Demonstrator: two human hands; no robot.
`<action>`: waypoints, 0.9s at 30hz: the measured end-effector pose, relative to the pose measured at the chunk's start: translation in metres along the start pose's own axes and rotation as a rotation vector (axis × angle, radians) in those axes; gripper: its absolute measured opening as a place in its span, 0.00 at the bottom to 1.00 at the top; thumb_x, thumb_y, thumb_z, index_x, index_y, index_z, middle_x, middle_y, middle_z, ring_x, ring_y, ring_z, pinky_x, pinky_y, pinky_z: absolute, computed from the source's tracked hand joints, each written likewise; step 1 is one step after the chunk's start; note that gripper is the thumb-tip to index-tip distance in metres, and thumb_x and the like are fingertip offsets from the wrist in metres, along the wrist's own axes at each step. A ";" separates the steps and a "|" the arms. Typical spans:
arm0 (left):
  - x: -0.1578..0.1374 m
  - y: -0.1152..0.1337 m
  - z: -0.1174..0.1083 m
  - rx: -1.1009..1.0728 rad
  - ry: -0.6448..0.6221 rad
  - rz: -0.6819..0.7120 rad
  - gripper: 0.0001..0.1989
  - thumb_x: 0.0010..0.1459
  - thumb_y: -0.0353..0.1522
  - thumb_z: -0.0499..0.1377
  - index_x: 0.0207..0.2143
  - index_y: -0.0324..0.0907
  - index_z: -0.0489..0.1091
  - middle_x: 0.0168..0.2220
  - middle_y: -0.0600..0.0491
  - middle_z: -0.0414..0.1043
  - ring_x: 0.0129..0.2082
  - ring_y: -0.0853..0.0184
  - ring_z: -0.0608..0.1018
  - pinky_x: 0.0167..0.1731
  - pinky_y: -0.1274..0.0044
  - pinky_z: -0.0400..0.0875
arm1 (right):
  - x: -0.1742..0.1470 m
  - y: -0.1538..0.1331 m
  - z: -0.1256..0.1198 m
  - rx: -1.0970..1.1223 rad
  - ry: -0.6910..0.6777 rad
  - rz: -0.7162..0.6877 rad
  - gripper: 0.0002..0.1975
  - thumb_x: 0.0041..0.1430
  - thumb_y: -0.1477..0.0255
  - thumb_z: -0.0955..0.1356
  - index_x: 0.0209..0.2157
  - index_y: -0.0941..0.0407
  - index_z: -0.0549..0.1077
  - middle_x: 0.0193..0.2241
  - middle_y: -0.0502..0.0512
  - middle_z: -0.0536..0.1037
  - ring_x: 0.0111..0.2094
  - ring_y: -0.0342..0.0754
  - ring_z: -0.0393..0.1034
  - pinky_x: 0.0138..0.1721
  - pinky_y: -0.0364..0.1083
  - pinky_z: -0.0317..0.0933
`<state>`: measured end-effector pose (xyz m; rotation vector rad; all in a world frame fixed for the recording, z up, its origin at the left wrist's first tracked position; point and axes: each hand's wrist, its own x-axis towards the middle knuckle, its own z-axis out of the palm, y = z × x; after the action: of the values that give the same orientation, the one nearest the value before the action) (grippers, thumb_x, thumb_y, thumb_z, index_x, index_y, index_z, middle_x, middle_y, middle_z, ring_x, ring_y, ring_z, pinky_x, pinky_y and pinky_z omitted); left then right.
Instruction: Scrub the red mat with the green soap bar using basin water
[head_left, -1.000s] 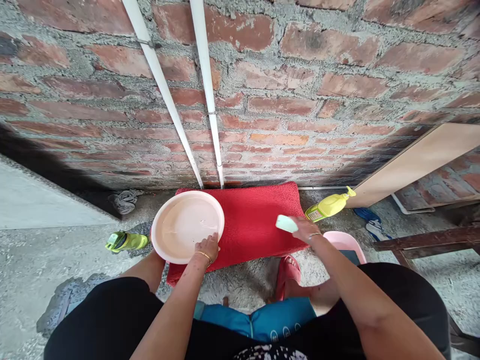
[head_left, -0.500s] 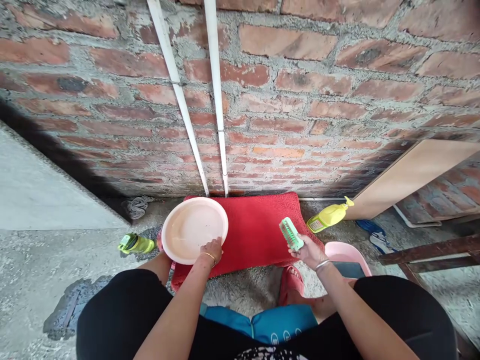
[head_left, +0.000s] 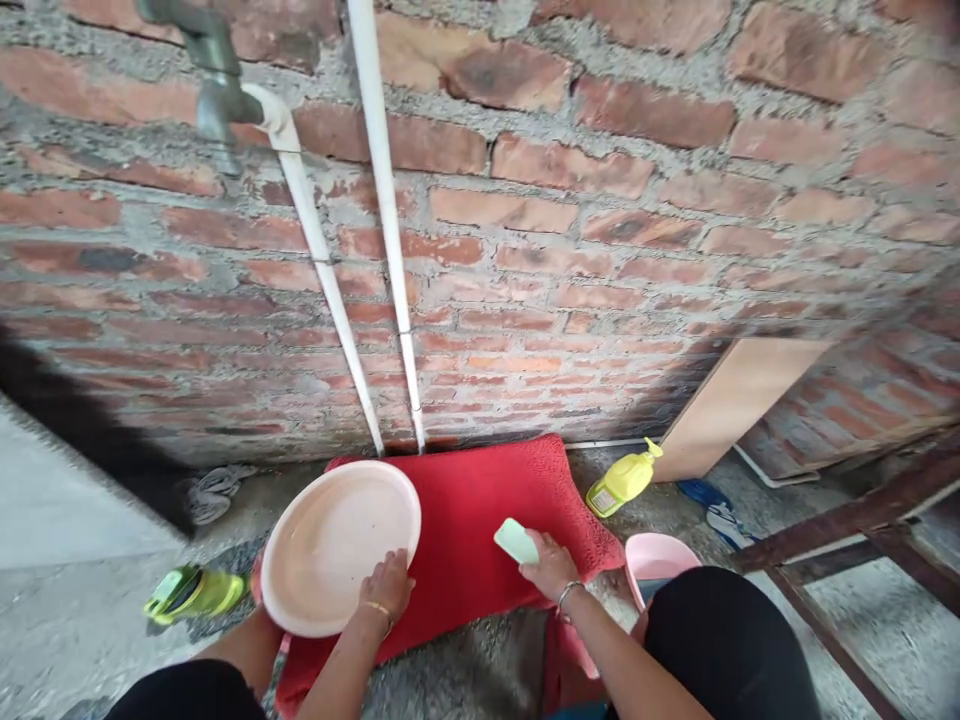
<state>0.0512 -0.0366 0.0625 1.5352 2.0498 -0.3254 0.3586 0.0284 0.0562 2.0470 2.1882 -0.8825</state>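
A pale pink basin (head_left: 300, 520) stands over the left end of a red cloth (head_left: 480, 500), with a little water in it. My left hand (head_left: 386, 587) grips its near right rim, the fingers curled over the edge. In my right hand (head_left: 553, 563) is a pale green scrub brush (head_left: 516, 540), its smooth back facing up. The brush is over the middle right of the cloth; its bristles are hidden, and I cannot tell whether they touch the cloth.
A yellow pump bottle (head_left: 624, 480) stands beyond the cloth's right end. A pink tub (head_left: 660, 550) is by my right knee. On the left lies a green bottle (head_left: 196, 592). Behind are a brick wall, white pipes (head_left: 386, 200) and a tap (head_left: 217, 100).
The view has tipped up and shifted, bringing the tap into sight. My right hand has turned the brush from bristles showing to back up. My left hand stays on the basin rim.
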 end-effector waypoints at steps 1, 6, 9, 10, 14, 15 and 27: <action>0.003 0.000 0.003 -0.010 0.017 -0.002 0.23 0.58 0.33 0.48 0.57 0.43 0.56 0.60 0.44 0.59 0.56 0.60 0.67 0.51 0.67 0.64 | 0.000 0.000 0.003 -0.117 -0.016 -0.011 0.33 0.44 0.68 0.68 0.55 0.50 0.64 0.51 0.58 0.69 0.52 0.56 0.64 0.53 0.55 0.53; 0.008 0.004 0.010 -0.008 0.050 -0.041 0.27 0.60 0.33 0.45 0.62 0.43 0.49 0.60 0.43 0.58 0.56 0.60 0.67 0.51 0.67 0.64 | -0.001 -0.002 0.002 -0.302 -0.036 0.014 0.34 0.45 0.67 0.69 0.56 0.47 0.61 0.51 0.57 0.67 0.52 0.55 0.62 0.50 0.53 0.52; 0.009 0.007 0.008 -0.004 0.029 -0.057 0.27 0.60 0.33 0.44 0.62 0.42 0.48 0.60 0.43 0.59 0.55 0.60 0.67 0.51 0.66 0.64 | 0.004 -0.004 0.001 -0.311 -0.030 -0.032 0.39 0.44 0.63 0.70 0.60 0.45 0.57 0.57 0.58 0.61 0.56 0.57 0.57 0.52 0.53 0.48; 0.009 0.007 0.007 -0.010 0.016 -0.059 0.28 0.60 0.33 0.45 0.62 0.42 0.48 0.60 0.43 0.59 0.56 0.60 0.67 0.52 0.66 0.64 | 0.006 -0.005 0.002 -0.312 -0.042 -0.039 0.40 0.44 0.62 0.70 0.60 0.45 0.56 0.58 0.58 0.60 0.56 0.57 0.56 0.53 0.53 0.47; 0.011 0.006 0.005 -0.059 -0.011 -0.060 0.29 0.58 0.34 0.47 0.62 0.42 0.48 0.61 0.43 0.57 0.57 0.60 0.66 0.52 0.66 0.63 | 0.012 -0.004 0.008 -0.311 -0.085 -0.041 0.39 0.45 0.64 0.70 0.60 0.46 0.57 0.56 0.58 0.63 0.55 0.56 0.57 0.52 0.52 0.47; 0.011 0.006 0.005 -0.077 -0.010 -0.059 0.29 0.58 0.35 0.48 0.62 0.42 0.48 0.61 0.43 0.57 0.57 0.60 0.66 0.52 0.66 0.63 | 0.013 -0.004 0.009 -0.314 -0.090 -0.046 0.37 0.45 0.65 0.69 0.59 0.47 0.58 0.54 0.58 0.64 0.54 0.56 0.58 0.52 0.52 0.47; 0.016 0.009 0.009 -0.122 -0.001 -0.094 0.28 0.58 0.36 0.47 0.61 0.45 0.49 0.59 0.43 0.60 0.55 0.58 0.67 0.51 0.63 0.63 | 0.048 -0.110 0.043 -0.292 -0.117 -0.332 0.32 0.49 0.69 0.66 0.58 0.46 0.60 0.50 0.57 0.64 0.49 0.54 0.59 0.50 0.50 0.49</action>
<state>0.0593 -0.0256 0.0472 1.3694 2.1048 -0.2312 0.2350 0.0569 0.0439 1.4957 2.4579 -0.6312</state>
